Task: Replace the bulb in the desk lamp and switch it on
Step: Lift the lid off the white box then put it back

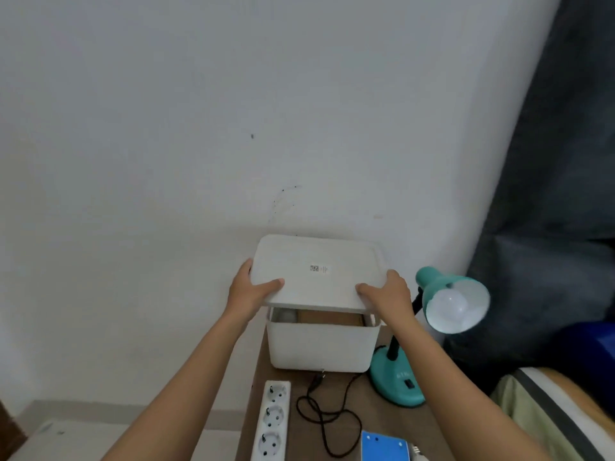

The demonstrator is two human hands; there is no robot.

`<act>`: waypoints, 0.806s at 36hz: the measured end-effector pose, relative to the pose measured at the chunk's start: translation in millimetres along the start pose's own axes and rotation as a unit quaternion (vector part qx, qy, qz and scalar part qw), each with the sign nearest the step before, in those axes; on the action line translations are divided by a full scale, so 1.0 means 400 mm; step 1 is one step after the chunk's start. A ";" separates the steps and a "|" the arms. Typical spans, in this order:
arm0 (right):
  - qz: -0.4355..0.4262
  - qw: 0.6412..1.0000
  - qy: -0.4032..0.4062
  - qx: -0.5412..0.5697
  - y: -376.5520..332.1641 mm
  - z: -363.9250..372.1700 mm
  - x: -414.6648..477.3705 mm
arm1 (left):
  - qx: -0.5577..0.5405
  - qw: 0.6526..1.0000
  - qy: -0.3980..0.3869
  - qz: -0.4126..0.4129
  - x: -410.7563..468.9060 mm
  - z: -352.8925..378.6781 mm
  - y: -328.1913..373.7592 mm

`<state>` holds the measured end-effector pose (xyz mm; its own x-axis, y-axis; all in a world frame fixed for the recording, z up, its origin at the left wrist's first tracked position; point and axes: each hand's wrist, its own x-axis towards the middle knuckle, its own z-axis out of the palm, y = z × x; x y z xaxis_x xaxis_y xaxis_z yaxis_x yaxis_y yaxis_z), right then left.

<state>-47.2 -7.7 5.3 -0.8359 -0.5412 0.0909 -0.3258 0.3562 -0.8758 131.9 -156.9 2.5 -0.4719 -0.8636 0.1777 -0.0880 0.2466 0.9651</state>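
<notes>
A teal desk lamp (397,382) stands at the right of a small brown table (346,394), its shade (439,287) turned toward me with a white bulb (451,306) inside. Left of it sits a white storage box (322,347). Its white lid (316,271) is raised and tilted above the box. My left hand (251,289) grips the lid's left front corner and my right hand (387,292) grips its right front corner. Through the gap I see brown cardboard (329,317) and a pale round object (286,315) in the box.
A white power strip (271,420) lies on the table's front left, with the lamp's black cord (327,417) loosely coiled beside it, its plug lying loose. A blue box (384,445) sits at the front edge. A dark curtain (549,194) hangs at right; a white wall stands behind.
</notes>
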 end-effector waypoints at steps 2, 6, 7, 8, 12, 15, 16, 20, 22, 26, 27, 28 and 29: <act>-0.001 1.000 0.007 0.005 -0.017 -0.036 -0.049 | 0.001 1.000 0.000 0.010 -0.051 -0.017 0.029; 0.011 0.999 0.026 0.027 -0.009 -0.111 -0.164 | -0.002 1.000 -0.016 0.013 -0.170 -0.028 0.064; 0.016 0.999 0.032 0.030 0.003 -0.128 -0.194 | -0.003 1.000 -0.024 0.010 -0.203 -0.026 0.069; 0.023 0.999 0.034 0.025 0.014 -0.146 -0.227 | -0.003 0.999 -0.031 0.006 -0.234 -0.023 0.070; 0.046 0.998 0.040 -0.021 0.084 -0.210 -0.359 | 0.015 0.998 -0.054 -0.012 -0.364 0.005 0.044; 0.081 0.995 0.049 -0.035 0.157 -0.248 -0.448 | 0.001 0.997 -0.073 -0.024 -0.468 0.034 0.004; 0.098 0.993 0.049 -0.038 0.180 -0.258 -0.479 | -0.004 0.997 -0.078 -0.028 -0.503 0.044 -0.010; 0.148 0.987 0.037 -0.048 0.289 -0.289 -0.583 | 0.000 0.994 -0.089 -0.055 -0.630 0.075 -0.071; 0.166 0.984 0.033 -0.062 0.328 -0.296 -0.628 | 0.022 0.993 -0.099 -0.063 -0.689 0.084 -0.096; 0.198 0.977 0.008 -0.082 0.391 -0.293 -0.697 | 0.050 0.988 -0.102 -0.100 -0.779 0.089 -0.149; 0.207 0.974 0.001 -0.091 0.402 -0.290 -0.711 | 0.058 0.987 -0.102 -0.107 -0.794 0.089 -0.162; 0.211 0.973 -0.006 -0.093 0.414 -0.287 -0.721 | 0.064 0.986 -0.103 -0.111 -0.810 0.089 -0.174; 0.216 0.972 -0.012 -0.094 0.423 -0.284 -0.729 | 0.071 0.985 -0.105 -0.115 -0.823 0.088 -0.185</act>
<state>91.3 296.9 -115.3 -0.9028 -0.3271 -0.2791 -0.0233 0.6853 -0.7279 262.8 124.5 -134.3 -0.5953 -0.7970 -0.1019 -0.3297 0.1267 0.9355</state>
